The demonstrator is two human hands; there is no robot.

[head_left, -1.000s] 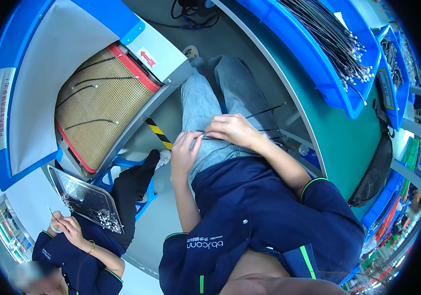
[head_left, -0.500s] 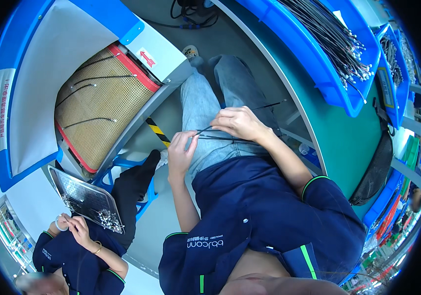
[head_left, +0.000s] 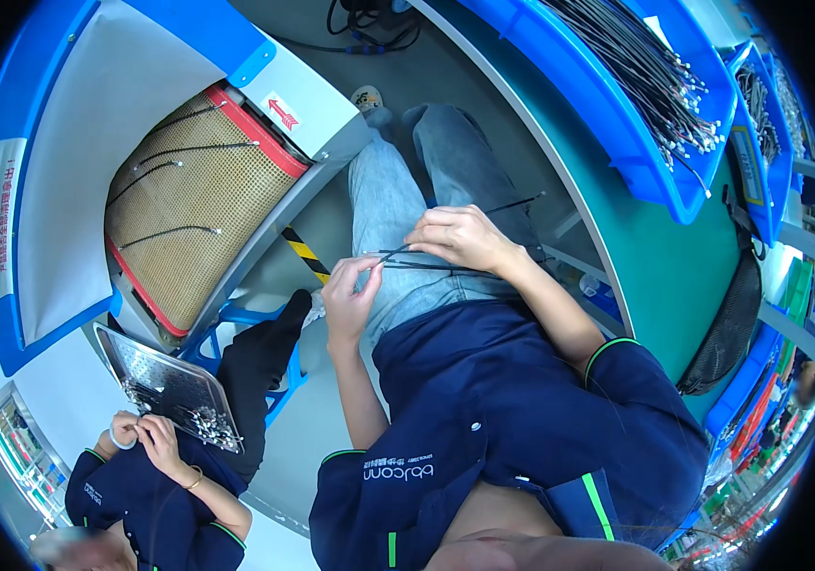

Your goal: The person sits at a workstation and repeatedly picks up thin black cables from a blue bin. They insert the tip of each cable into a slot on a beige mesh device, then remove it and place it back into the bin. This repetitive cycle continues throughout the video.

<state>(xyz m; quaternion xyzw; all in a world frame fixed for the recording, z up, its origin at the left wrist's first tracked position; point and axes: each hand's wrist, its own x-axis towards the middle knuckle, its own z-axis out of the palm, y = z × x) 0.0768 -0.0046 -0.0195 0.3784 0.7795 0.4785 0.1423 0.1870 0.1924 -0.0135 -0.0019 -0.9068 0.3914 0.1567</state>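
A thin black cable [head_left: 514, 205] runs between my hands above my lap, its far end sticking out past my right hand to the upper right. My left hand [head_left: 350, 290] pinches the cable's near end between thumb and fingertips. Closed over the same cable, my right hand [head_left: 462, 238] has its fingers bent and pressed together. More black cables [head_left: 436, 267] lie across my thighs just below my right hand. Whether my fingers also hold a small part at the cable end is too small to tell.
At left, a machine's mesh belt [head_left: 188, 205] with a red border carries several black cables. A co-worker sits lower left beside a metal tray [head_left: 179, 381] of cables. On the right, a green table [head_left: 659, 276] bears blue bins [head_left: 607, 124] full of cables and a black mesh pouch [head_left: 726, 328].
The cable's free end has shifted slightly left. My hands keep nearly the same place and grip. The co-worker's hands have moved a little.
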